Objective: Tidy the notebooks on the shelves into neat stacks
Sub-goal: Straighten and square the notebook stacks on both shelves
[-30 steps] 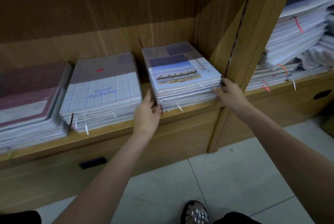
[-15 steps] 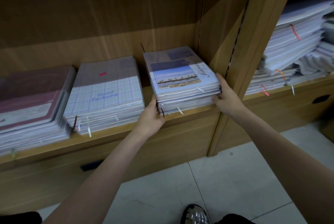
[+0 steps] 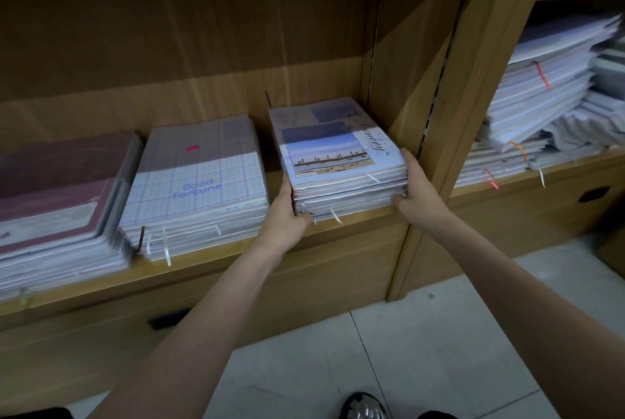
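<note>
Two shelf bays hold all the notebooks in view, and I treat each as an open-fronted container. The left bay (image 3: 236, 256) carries three stacks on one board: a maroon-covered stack (image 3: 57, 202) at the far left, fanned and sliding toward the front edge; a grid-covered stack (image 3: 199, 182) printed "Good Fortune" in the middle, its lower books splayed; and the photo-cover stack (image 3: 338, 155) at the right end, just beside the upright divider (image 3: 436, 134). The right bay (image 3: 554, 178) holds a tall, tilted heap of pale notebooks (image 3: 548, 87) with loose ones slumped beside it. The photo-cover stack is the unit in hand. I judge it fairly heavy as a block, since it is many books deep, while each book is thin and flexible. The glossy wrapped covers are likely to slip over one another, so a lift by the top book alone would shear the pile. The correct hold is at the two side edges, low down, pressing inward. My left hand (image 3: 287, 215) lies flat against the left side with the fingertips wrapped round the bottom front corner. My right hand (image 3: 417, 192) presses the right side with straight fingers, thumb at the lower front corner. Thin ribbon markers (image 3: 335, 215) hang from the front edges and should stay clear of the fingers.
</note>
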Motion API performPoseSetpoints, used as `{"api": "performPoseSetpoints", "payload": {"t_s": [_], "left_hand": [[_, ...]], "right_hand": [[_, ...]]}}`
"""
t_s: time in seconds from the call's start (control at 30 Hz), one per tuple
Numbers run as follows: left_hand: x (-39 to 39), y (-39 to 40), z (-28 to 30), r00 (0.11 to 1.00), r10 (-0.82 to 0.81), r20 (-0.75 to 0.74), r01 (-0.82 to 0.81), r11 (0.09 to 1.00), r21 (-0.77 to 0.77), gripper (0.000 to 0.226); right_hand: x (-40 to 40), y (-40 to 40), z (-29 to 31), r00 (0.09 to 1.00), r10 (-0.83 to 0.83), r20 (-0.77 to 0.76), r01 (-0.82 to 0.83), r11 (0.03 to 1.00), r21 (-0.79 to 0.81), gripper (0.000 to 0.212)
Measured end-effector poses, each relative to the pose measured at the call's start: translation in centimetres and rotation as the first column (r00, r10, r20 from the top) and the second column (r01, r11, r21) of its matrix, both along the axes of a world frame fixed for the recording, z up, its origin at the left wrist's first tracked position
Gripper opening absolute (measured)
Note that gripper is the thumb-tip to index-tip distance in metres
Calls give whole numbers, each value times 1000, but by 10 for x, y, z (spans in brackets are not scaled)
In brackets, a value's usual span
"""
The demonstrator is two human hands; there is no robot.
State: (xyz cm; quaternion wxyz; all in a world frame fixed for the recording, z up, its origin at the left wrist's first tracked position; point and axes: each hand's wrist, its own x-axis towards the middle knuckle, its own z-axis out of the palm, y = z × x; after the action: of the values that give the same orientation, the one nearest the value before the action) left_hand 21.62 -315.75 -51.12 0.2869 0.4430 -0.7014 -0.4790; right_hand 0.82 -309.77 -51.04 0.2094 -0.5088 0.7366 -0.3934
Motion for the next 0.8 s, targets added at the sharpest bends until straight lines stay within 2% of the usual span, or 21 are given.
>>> {"api": "performPoseSetpoints", "payload": {"t_s": [0.37,0.5,0.6,0.67,0.73,0.8], "left_hand": [[1,-1,5,995,-31,91,33,999,-19,83],[-2,4,6,997,48,56,-45,997,-64,80],[1,3,6,994,96,-58,-103,987,-124,80],[2,4,7,990,88,-107,-100,988,-119,68],[2,4,8,990,111,-89,-120,987,-109,52],[0,6,10,990,119,-79,-128,985,-115,46]], "right_hand": [[-2,0,-4,999,-17,-31,17,1000,-7,81],[-1,2,-2,1000,2,-10,-1,1000,28,86],[-7,4,1,999,-34,-6,34,999,10,83],[-9,5,4,997,-74,-17,74,997,-23,76],[-6,6,6,998,-64,-22,63,998,-31,69],[-1,7,9,998,-49,-30,48,998,-44,64]]}}
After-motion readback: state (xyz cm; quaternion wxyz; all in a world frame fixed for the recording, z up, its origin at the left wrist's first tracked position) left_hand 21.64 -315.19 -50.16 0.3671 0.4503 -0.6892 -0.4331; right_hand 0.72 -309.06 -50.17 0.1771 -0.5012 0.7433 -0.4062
